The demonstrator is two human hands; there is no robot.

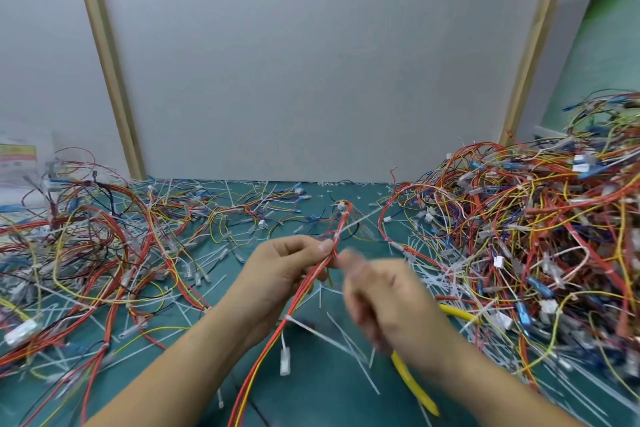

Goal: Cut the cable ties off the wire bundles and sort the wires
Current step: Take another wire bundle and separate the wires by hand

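Note:
My left hand [287, 270] grips a thin wire bundle [304, 288] of red, orange and yellow wires between thumb and fingers, held above the green mat [332, 388]. A white cable tie [336, 236] wraps the bundle just above my thumb. A second cable tie [288, 318] sits lower down, its tail pointing right. A white connector [284, 361] hangs from the bundle. My right hand [384, 302] is motion-blurred, fingers curled, its tips right beside the bundle; what it holds is unclear. Yellow-handled cutters [414, 383] lie on the mat under my right forearm.
A large tangled pile of wires [540, 236] fills the right side. A looser spread of wires [86, 246] covers the left. Several cut white tie tails [349, 350] litter the mat. A grey partition wall [311, 62] stands behind the mat.

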